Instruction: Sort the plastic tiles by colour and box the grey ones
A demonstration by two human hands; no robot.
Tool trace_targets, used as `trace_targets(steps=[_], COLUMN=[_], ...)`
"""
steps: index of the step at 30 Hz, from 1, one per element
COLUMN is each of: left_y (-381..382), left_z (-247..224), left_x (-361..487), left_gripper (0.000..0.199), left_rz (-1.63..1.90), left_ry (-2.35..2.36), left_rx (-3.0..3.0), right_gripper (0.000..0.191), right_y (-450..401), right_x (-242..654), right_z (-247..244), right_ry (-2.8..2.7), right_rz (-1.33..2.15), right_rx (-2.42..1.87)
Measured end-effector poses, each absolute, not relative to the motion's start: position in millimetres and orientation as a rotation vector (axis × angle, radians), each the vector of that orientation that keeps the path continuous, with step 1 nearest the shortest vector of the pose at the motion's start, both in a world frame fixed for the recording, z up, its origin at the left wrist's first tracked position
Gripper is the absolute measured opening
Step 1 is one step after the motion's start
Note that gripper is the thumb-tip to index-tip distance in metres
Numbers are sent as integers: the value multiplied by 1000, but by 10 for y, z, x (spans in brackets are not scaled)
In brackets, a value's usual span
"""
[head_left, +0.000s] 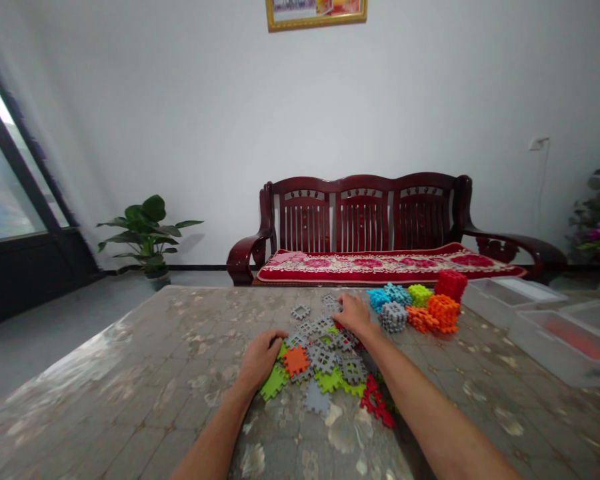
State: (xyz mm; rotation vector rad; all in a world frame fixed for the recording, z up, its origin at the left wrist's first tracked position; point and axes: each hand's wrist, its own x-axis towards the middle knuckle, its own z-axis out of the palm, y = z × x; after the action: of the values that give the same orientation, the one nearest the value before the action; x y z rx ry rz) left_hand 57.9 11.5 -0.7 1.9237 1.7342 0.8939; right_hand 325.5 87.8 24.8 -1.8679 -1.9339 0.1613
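open tabletop (pixel 160 380) left of left hand (pixel 263 357), loose pieces (pixel 296 361) obstructing its right, block clusters (pixel 443 313) and bins (pixel 547 357) beyond, perhaps touching

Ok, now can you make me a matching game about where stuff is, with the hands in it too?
1. left hand
2. right hand
3. red stack
4. sofa

A. behind the table
B. at the left edge of the tile pile
C. beside a clear box
D. at the far end of the tile pile

Pairs: 1-B, 2-D, 3-C, 4-A

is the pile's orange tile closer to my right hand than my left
No, the orange interlocking tile lies beside your left hand; your right hand is farther.
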Motion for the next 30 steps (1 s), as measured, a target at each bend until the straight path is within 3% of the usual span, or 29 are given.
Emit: trace_targets(steps=[5, 16, 22, 27, 30], left_y=[105, 130, 140, 139, 140], left_z=[4, -24, -26, -23, -29], left_x=[582, 572, 561, 561, 558], left_gripper=[32, 33, 33, 33, 33], left_rz=[891, 878, 884, 880, 888], left_ry=[1715, 1721, 1710, 1719, 1710], left_rx=[1927, 1955, 1949, 1952, 1959], right_gripper=[19, 48, 40, 53, 49], right_y=[793, 426, 225, 71, 39], right_x=[3306, 3722, 3716, 3599, 3547], right_z=[261, 128, 103, 184, 218], right_ry=[-1856, -1685, -1739, -1871, -1896], right_rz=[191, 508, 358, 195, 141], right_rx=[-1743, -1494, -1683, -1859, -1898])
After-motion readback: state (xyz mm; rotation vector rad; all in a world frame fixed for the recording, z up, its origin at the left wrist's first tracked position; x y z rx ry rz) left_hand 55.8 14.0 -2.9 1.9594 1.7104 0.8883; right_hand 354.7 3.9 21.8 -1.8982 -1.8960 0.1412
